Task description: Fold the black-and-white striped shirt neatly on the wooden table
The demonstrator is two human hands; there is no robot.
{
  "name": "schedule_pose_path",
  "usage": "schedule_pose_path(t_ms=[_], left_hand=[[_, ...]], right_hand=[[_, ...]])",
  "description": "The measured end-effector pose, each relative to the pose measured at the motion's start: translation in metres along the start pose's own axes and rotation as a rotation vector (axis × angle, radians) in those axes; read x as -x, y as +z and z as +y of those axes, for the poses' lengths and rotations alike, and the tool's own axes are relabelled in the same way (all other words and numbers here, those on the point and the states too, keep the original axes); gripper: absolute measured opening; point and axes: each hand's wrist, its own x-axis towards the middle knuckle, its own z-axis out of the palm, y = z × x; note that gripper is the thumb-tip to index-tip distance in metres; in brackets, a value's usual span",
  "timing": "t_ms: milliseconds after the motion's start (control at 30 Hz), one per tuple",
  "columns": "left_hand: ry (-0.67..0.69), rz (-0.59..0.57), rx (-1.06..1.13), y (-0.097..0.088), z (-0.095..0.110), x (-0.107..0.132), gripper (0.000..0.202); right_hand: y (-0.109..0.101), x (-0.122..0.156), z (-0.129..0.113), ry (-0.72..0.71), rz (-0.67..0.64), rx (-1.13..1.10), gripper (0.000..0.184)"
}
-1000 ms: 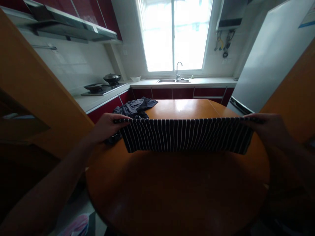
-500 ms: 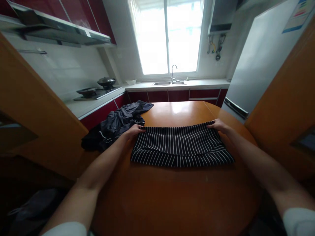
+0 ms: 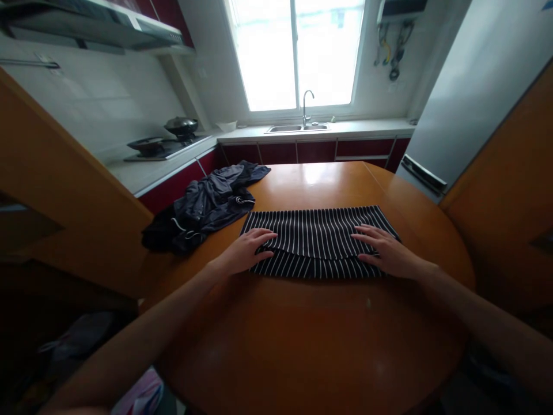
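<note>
A folded black garment with thin white stripes (image 3: 317, 236) lies flat on the round orange wooden table (image 3: 302, 340). My left hand (image 3: 245, 252) rests palm down on its near left part, fingers stretched out. My right hand (image 3: 384, 251) lies flat on its near right part, fingers spread. Neither hand grips anything.
A heap of dark grey clothes (image 3: 203, 204) sits at the table's far left edge. Behind are a counter with a stove and wok (image 3: 179, 127), a sink under the window (image 3: 300, 127), and a fridge (image 3: 466, 104) at right. Orange wooden panels (image 3: 47, 173) flank both sides.
One second ago both hands held the striped garment stretched in the air. They laid it folded on the table, then let go of its far corners and moved to its near edge, lying flat.
</note>
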Motion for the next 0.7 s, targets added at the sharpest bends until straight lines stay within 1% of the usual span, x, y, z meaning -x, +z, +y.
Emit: schedule_pose_path(t_ms=[67,167,267,367,467,533,600,700], left_hand=[[-0.017,0.007,-0.015,0.009,0.003,0.006,0.051],[-0.049,0.042,-0.01,0.02,-0.006,0.006,0.043],[-0.076,0.076,-0.015,0.025,-0.016,0.001,0.038],[-0.131,0.086,-0.011,0.023,-0.024,-0.006,0.034],[-0.247,0.085,0.001,0.015,-0.032,-0.018,0.033],[-0.315,0.106,-0.003,0.004,-0.037,-0.03,0.035],[-0.34,0.144,-0.001,-0.008,-0.04,-0.045,0.036],[-0.314,0.186,0.043,-0.026,-0.046,-0.068,0.033]], right_hand=[[0.008,0.008,-0.003,-0.017,-0.026,0.022,0.054],[0.016,0.007,0.005,-0.004,0.024,0.054,0.048],[0.014,0.0,0.008,-0.013,0.052,0.102,0.038],[0.007,-0.004,0.006,-0.058,0.027,0.139,0.031],[0.001,-0.005,0.005,-0.126,0.003,0.14,0.038],[0.002,-0.005,0.005,-0.122,0.015,0.17,0.04],[0.003,-0.008,0.005,-0.087,0.036,0.235,0.033],[0.003,-0.02,0.009,-0.027,0.033,0.306,0.021]])
